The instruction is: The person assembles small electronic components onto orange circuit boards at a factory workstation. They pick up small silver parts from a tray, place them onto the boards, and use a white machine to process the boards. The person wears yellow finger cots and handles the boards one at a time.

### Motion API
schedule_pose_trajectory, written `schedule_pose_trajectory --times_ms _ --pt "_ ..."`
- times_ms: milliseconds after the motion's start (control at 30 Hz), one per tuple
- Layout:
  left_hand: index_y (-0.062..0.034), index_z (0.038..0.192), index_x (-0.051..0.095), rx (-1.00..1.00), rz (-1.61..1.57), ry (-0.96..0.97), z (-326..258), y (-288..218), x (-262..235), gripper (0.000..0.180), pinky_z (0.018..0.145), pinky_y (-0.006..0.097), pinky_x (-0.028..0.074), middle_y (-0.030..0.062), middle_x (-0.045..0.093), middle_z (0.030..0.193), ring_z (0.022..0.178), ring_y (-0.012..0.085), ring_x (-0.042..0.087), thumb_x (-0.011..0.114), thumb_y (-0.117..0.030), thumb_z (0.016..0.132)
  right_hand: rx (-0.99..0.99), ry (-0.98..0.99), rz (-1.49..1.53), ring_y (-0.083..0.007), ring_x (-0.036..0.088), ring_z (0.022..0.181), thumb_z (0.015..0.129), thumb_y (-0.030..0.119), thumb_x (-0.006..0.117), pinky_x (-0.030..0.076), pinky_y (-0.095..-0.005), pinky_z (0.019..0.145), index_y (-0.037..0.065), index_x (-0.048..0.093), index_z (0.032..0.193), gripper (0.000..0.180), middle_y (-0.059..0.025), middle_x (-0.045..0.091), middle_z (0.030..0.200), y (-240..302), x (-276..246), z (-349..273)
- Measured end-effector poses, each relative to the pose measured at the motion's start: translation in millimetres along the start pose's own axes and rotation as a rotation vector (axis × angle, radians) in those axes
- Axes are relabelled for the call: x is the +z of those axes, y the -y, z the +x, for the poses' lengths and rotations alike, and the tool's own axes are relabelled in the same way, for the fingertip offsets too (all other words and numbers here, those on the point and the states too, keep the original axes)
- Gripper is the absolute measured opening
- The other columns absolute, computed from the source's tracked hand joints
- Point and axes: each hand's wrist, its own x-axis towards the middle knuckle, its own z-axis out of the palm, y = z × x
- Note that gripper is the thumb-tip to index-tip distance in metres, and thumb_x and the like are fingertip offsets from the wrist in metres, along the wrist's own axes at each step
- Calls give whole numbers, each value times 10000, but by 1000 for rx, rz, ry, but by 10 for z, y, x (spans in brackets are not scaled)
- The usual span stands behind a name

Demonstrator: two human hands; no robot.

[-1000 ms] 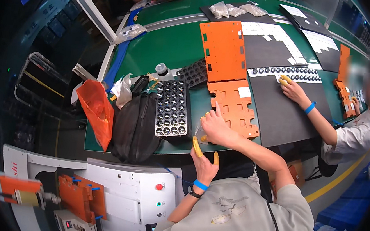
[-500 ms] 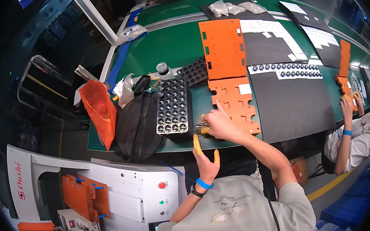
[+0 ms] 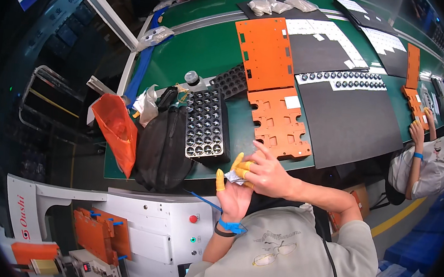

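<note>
My right hand [image 3: 271, 177], with yellow finger cots, pinches a small silvery-white piece [image 3: 233, 177] whose kind I cannot make out; its index finger points outward. Beneath and beside it, my left hand [image 3: 235, 199] is turned palm up. One cotted left finger stands upright, apart from the piece, while others are partly hidden behind the right hand. Just beyond both hands is a black block-like tray [image 3: 225, 139] filled with rows of round, glossy lens-like parts. To its right lies an orange fixture plate [image 3: 276, 125] with cutouts, joined to a raised orange panel [image 3: 264, 55].
A black bag [image 3: 160, 151] and an orange bag [image 3: 116, 134] sit at the table's left edge. Right of the fixture, a dark mat [image 3: 352, 123] carries rows of small round parts [image 3: 343, 80]. A co-worker's hands [image 3: 421, 124] work at another orange fixture farther right.
My right hand has drawn back from beside the tray and fixture toward me, meeting my left hand. The silvery piece now shows between them. My left hand has shifted slightly left and nearer.
</note>
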Motion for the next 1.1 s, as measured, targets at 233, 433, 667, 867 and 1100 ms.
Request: schedule_pose_trajectory --times_ms 233,433,667,867,1100 --pt "-137 1249 600 -154 -81 -32 35 70 -530 357 948 388 550 38 671 1183 1084 192 661 394 -374 1079 -78 324 93 -247 612 1127 708 199 786 228 -620 1206 53 688 895 256 -56 652 838 7 -215 119" --pt "-96 1211 620 -188 142 -186 -72 76 -513 329 675 312 449 73 650 1092 873 225 583 490 -348 1043 -57 -68 191 -257 662 943 770 291 833 432 -537 1074 77 681 923 304 -48 707 938 -197 -179 668" --pt "-37 1241 597 -274 41 -29 -157 91 -514 297 786 327 453 115 629 1125 866 203 551 528 -207 1007 220 -209 122 -316 619 817 798 214 792 464 -432 845 13 701 821 222 -139 664 752 -590 597 1407" --pt "-16 1252 591 -274 -10 -29 -135 60 -601 313 848 371 484 160 622 1200 947 261 586 548 -152 973 371 -44 -95 -339 656 703 750 390 812 448 -418 772 10 691 689 403 -143 676 683 -662 811 1689" --pt "-42 1361 543 -295 142 -61 -125 33 -627 428 868 415 570 206 564 1384 1072 329 648 490 -325 1044 398 29 -207 -306 686 717 715 369 816 447 -419 805 42 706 674 347 -157 684 674 -653 834 1837"
